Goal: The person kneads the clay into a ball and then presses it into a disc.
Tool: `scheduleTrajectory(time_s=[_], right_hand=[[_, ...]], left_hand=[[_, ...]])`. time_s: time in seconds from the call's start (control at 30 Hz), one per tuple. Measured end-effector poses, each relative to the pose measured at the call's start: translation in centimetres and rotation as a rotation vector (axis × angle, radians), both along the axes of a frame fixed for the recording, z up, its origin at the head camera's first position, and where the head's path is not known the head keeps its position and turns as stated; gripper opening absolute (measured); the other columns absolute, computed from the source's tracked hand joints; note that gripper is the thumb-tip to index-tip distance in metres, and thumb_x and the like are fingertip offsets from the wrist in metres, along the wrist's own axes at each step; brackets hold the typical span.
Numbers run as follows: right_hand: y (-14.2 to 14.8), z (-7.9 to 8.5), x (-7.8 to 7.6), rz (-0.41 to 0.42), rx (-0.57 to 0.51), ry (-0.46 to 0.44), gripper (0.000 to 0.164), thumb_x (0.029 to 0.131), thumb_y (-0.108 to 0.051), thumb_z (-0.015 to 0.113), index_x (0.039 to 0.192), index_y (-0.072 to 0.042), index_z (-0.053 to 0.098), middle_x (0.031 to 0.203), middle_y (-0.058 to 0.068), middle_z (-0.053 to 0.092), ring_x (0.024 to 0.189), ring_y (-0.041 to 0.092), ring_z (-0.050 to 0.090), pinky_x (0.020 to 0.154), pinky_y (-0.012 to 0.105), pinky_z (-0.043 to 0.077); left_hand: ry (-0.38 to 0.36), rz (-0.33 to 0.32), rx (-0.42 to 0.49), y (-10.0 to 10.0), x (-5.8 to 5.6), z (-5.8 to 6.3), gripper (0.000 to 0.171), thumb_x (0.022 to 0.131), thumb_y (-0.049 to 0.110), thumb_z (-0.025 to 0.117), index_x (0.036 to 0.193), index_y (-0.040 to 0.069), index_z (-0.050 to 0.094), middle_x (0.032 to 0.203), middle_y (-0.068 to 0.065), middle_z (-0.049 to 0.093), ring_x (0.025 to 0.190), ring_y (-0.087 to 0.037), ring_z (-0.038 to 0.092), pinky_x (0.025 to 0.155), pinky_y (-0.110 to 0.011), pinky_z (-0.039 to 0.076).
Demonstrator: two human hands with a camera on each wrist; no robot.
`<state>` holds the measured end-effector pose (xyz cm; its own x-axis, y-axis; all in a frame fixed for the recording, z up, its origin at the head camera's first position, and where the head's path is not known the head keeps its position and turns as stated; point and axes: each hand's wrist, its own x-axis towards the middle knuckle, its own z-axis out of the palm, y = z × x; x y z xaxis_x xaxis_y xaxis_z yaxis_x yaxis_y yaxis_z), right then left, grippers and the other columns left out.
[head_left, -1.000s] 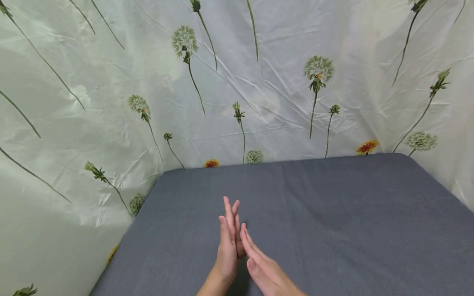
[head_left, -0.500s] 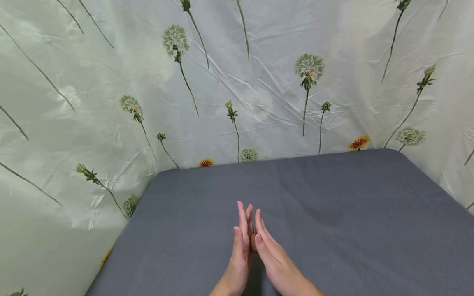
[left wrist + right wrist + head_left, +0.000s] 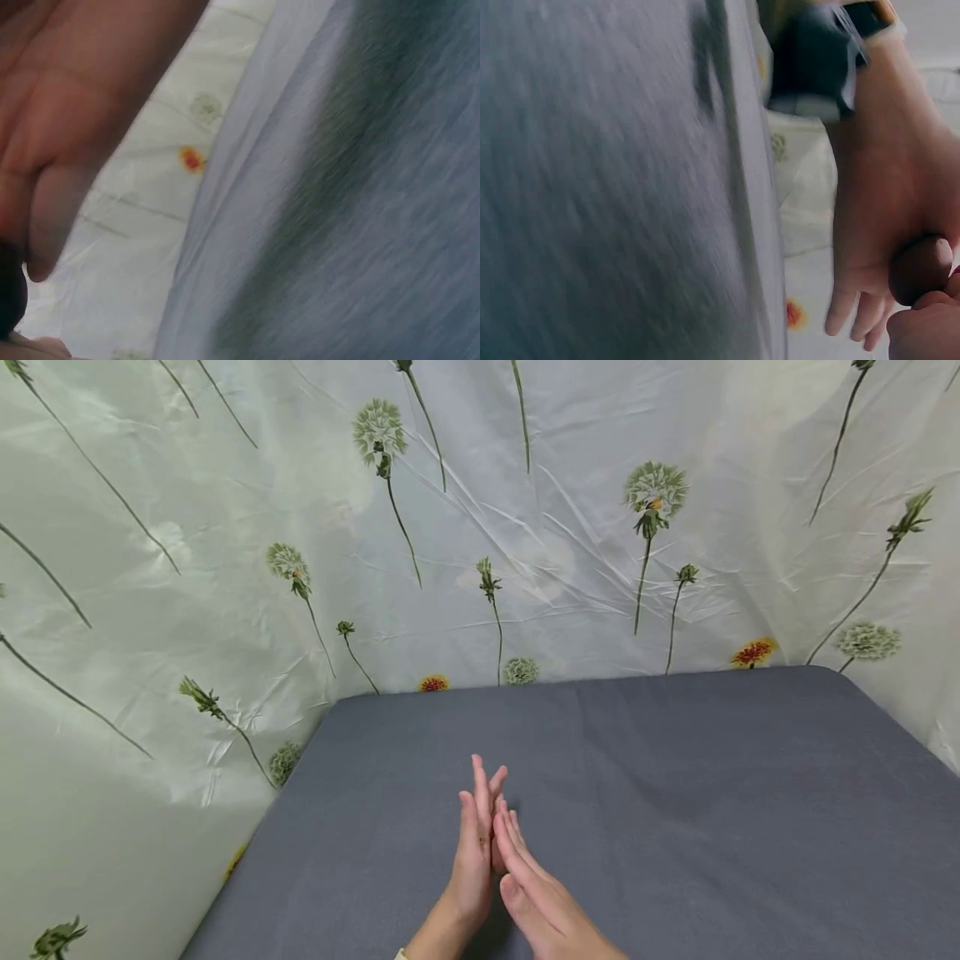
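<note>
In the head view my left hand (image 3: 472, 868) and right hand (image 3: 543, 902) stand palm to palm at the front middle, fingers pointing away. The left fingertips reach farther forward than the right ones. Between the palms is a small brown rounded lump (image 3: 921, 271), seen in the right wrist view against the left palm. A dark part of the lump (image 3: 10, 289) shows at the left edge of the left wrist view, close to the right palm (image 3: 67, 97). Both hands keep their fingers nearly straight. What the lump is made of I cannot tell.
A grey cloth-covered surface (image 3: 720, 793) spreads under the hands. Behind it and on the left hangs a pale shiny sheet (image 3: 450, 527) printed with dandelions and orange flowers. A black device (image 3: 817, 64) with a strap sits on the left wrist.
The right hand slid forward along the left half a second ago and has since drawn back. The head view has shifted slightly, and the hands stay together around the lump.
</note>
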<state>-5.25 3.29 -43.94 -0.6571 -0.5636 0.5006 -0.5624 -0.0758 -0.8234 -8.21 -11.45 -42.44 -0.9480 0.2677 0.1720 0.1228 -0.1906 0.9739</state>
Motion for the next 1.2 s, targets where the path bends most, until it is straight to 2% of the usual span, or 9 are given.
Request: scheduleTrajectory(time_s=[0.13,0.23,0.33,0.4,0.47,0.63,0.77,0.93,1.2], right_hand=[[0.9,0.7,-0.6,-0.118,-0.004,-0.017,0.06,0.115,-0.001,0.031,0.172,-0.003,0.013,0.181,0.015,0.001,0.165,0.001,-0.009,0.122,0.004,0.0],[1.3,1.0,-0.9,-0.174,0.034,-0.146,0.058,0.118,-0.011,0.03,0.172,-0.007,0.012,0.181,0.006,0.0,0.166,0.007,-0.01,0.119,0.0,0.0],[1.1,0.9,-1.2,-0.138,0.09,-0.302,0.057,0.12,-0.023,0.025,0.173,-0.013,0.004,0.181,0.0,-0.005,0.167,0.018,-0.012,0.124,0.009,-0.002],[0.7,0.7,-1.2,-0.064,0.112,-0.35,0.059,0.121,-0.026,0.021,0.172,-0.012,-0.004,0.18,0.004,-0.011,0.166,0.031,-0.013,0.131,0.025,-0.002],[0.4,0.4,-0.9,-0.006,0.12,-0.381,0.06,0.121,-0.028,0.02,0.172,-0.013,-0.007,0.18,0.006,-0.014,0.165,0.034,-0.013,0.131,0.027,0.001],[0.1,0.0,-0.2,0.053,0.064,-0.309,0.059,0.12,-0.024,0.024,0.173,-0.016,-0.002,0.18,0.006,-0.011,0.165,0.014,-0.009,0.118,0.004,0.005],[0.2,0.2,0.0,0.035,0.0,-0.154,0.058,0.118,-0.014,0.024,0.173,-0.014,0.006,0.18,0.016,-0.004,0.163,-0.002,-0.004,0.12,0.005,0.004],[0.8,0.5,-0.3,-0.002,-0.062,-0.086,0.058,0.115,-0.003,0.022,0.172,-0.005,0.01,0.18,0.019,0.0,0.163,-0.004,-0.004,0.123,0.005,0.005],[1.4,0.7,-0.8,-0.026,-0.052,-0.226,0.057,0.119,-0.015,0.019,0.173,-0.014,0.004,0.181,0.004,-0.006,0.164,0.0,-0.006,0.12,0.002,0.006]], left_hand=[[-0.026,-0.087,-0.043,1.7,0.9,-0.3,0.062,0.11,0.062,-0.008,0.166,0.041,-0.026,0.182,-0.001,-0.012,0.168,-0.03,-0.014,0.129,-0.068,-0.013],[-0.022,-0.142,-0.094,2.4,1.7,-0.2,0.06,0.11,0.062,-0.009,0.163,0.044,-0.03,0.179,0.009,-0.02,0.167,-0.023,-0.021,0.126,-0.07,-0.018],[-0.008,-0.118,-0.1,2.0,2.1,0.2,0.057,0.11,0.061,-0.009,0.162,0.048,-0.029,0.179,0.011,-0.02,0.167,-0.024,-0.021,0.125,-0.072,-0.018],[0.002,-0.07,-0.083,1.4,2.0,0.5,0.056,0.11,0.061,-0.009,0.162,0.052,-0.026,0.18,0.009,-0.017,0.167,-0.027,-0.021,0.125,-0.073,-0.017],[0.01,-0.025,-0.07,0.7,1.8,0.7,0.055,0.11,0.061,-0.008,0.162,0.055,-0.023,0.181,0.009,-0.012,0.167,-0.029,-0.021,0.125,-0.075,-0.015],[0.031,0.015,-0.016,-0.3,0.8,0.7,0.057,0.11,0.062,-0.006,0.164,0.052,-0.023,0.182,0.005,-0.007,0.166,-0.03,-0.024,0.131,-0.066,-0.007],[0.011,-0.006,0.006,-0.2,0.2,0.5,0.062,0.11,0.063,-0.006,0.166,0.044,-0.024,0.182,-0.002,-0.005,0.167,-0.033,-0.019,0.133,-0.061,-0.004],[-0.034,-0.047,-0.009,0.9,0.4,0.2,0.063,0.111,0.063,-0.004,0.168,0.042,-0.021,0.183,-0.008,0.0,0.169,-0.038,-0.007,0.133,-0.065,-0.004],[0.025,-0.08,-0.089,2.1,2.0,0.6,0.056,0.11,0.06,-0.008,0.164,0.051,-0.021,0.181,0.01,-0.014,0.167,-0.024,-0.018,0.126,-0.072,-0.014]])
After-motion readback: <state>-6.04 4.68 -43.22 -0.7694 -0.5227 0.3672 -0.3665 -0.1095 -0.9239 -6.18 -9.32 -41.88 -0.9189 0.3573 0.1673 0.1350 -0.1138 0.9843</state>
